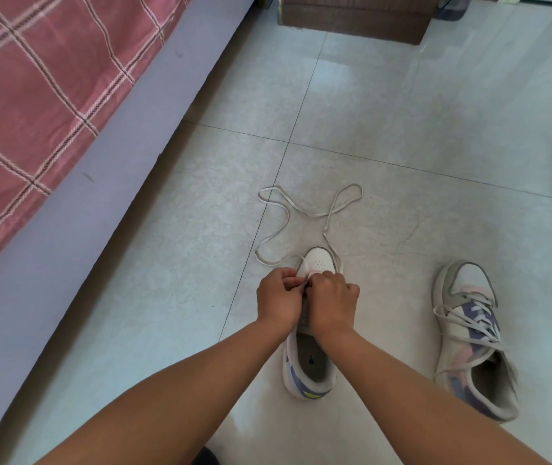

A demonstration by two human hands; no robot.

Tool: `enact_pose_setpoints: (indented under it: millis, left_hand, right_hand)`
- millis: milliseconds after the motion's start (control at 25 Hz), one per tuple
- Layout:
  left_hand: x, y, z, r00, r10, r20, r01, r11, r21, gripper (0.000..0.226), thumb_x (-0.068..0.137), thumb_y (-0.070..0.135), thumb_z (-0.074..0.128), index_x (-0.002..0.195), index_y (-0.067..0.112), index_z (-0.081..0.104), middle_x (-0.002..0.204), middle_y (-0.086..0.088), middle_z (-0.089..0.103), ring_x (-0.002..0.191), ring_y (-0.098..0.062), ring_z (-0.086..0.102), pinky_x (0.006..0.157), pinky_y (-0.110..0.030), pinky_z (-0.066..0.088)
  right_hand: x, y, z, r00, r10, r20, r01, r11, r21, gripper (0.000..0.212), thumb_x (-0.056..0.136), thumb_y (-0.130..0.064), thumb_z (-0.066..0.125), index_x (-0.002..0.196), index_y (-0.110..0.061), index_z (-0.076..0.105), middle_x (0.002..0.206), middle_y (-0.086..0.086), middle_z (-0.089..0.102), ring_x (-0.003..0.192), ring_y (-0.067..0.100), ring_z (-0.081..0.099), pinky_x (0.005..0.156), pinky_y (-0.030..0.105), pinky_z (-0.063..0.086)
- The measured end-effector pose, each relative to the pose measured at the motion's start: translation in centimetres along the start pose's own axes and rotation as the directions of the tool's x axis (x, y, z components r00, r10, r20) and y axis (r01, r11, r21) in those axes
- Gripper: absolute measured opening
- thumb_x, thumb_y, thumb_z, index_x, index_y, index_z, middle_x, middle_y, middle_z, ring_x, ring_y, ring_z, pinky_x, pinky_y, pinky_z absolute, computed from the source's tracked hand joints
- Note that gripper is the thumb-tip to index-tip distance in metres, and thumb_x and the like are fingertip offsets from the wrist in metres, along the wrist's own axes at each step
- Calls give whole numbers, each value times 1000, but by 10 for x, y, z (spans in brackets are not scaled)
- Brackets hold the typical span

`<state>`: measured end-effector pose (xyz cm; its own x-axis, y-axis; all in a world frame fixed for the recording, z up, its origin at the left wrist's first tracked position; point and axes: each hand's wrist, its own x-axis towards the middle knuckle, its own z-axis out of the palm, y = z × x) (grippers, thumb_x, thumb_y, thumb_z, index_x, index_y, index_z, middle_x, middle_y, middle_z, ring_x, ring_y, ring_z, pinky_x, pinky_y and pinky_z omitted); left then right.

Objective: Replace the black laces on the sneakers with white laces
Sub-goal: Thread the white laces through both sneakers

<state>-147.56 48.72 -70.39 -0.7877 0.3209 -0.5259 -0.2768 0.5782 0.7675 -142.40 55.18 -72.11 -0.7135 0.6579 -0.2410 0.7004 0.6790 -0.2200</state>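
Both your left hand [276,298] and right hand [331,302] pinch the one white lace [283,214] at the near sneaker [310,360], toe pointing away, its slack looped on the floor [435,129] beyond, while the second sneaker [472,337], already laced, lies to your right.

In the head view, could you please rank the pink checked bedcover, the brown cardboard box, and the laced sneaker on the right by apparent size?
1. Pink checked bedcover, largest though cropped.
2. Brown cardboard box, also cropped and farther off, so unsure.
3. Laced sneaker.
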Motion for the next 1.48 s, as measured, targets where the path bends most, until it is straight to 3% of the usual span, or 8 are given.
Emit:
enact_pose_setpoints:
  millis: [240, 400, 600, 720, 880, 1080, 1280, 1480]
  left_hand:
    - [-8, -5, -2, 994, 106, 27, -109, 982, 152, 30, 92, 16, 56, 121, 14, 51, 108, 3, 59, 107, -13, 57, 76, -7, 40]
    - [-18, -15, -8, 979, 142, 147, -202, 776, 598, 60, 99, 44, 31, 145, 8, 18, 133, -10, 46, 114, -25, 53, 80, -30, 41]
    - [-34, -24, -14, 909, 122, 397, -406, 468, 785, 70, 99, 31, 33, 148, 7, -10, 103, -10, 64, 73, -19, 59, 53, -24, 39]
    - [-42, -31, -7, 927, -3, 375, -297, 606, 738, 59, 101, 29, 33, 149, 10, 5, 113, -10, 64, 93, -22, 64, 71, -28, 47]
    - [-31, -22, -1, 959, -60, 278, -155, 710, 687, 43, 101, 23, 35, 139, 6, 26, 120, -12, 60, 106, -26, 61, 87, -31, 49]
    - [-19, -15, -18, 961, -110, 255, -117, 673, 730, 43, 99, 22, 38, 137, 2, 27, 119, -15, 59, 105, -28, 61, 83, -33, 48]
    - [-17, 2, -44, 894, 193, 405, -436, 584, 685, 56, 97, 40, 42, 144, 18, 21, 117, -4, 59, 96, -21, 61, 76, -32, 47]
    - [-10, 18, -56, 776, 509, 372, -626, 695, 354, 10, 91, 22, 60, 90, 13, 64, 87, 3, 53, 77, -12, 53, 71, -26, 44]
  right_hand:
    - [-1, -2, 7, 1000, -15, -17, 15, 999, -38, 19, 94, -16, 41, 108, -17, 53, 110, 2, 55, 107, 20, 48, 86, 31, 31]
    - [-3, 4, 4, 996, -94, 5, 94, 991, -91, 20, 92, -26, 45, 108, -16, 52, 109, 2, 56, 103, 20, 50, 87, 31, 31]
    - [2, 5, -8, 986, -131, 106, 149, 970, -191, 30, 86, -21, 57, 114, -13, 49, 114, 4, 54, 107, 22, 49, 90, 32, 33]
    - [-7, 3, -15, 971, -234, 45, 235, 913, -333, 33, 73, -33, 70, 101, -18, 60, 95, 0, 62, 89, 15, 58, 80, 28, 40]
    - [-14, 9, -20, 805, -566, -179, 484, 800, -354, 29, 42, -25, 88, 59, -15, 66, 54, 1, 59, 48, 15, 56, 49, 23, 44]
    - [-26, 37, -28, 499, -803, -325, 830, 551, -87, 8, 74, 2, 65, 77, -3, 69, 71, 9, 63, 61, 22, 58, 57, 27, 48]
    - [-12, 54, -45, 709, -670, -219, 704, 688, 176, 13, 73, 10, 72, 81, 1, 68, 76, 13, 65, 65, 29, 61, 59, 31, 53]
    - [-7, 32, -57, 910, -398, -119, 371, 650, 663, 9, 88, -4, 61, 86, -9, 69, 78, -7, 63, 76, 1, 58, 71, 12, 44]
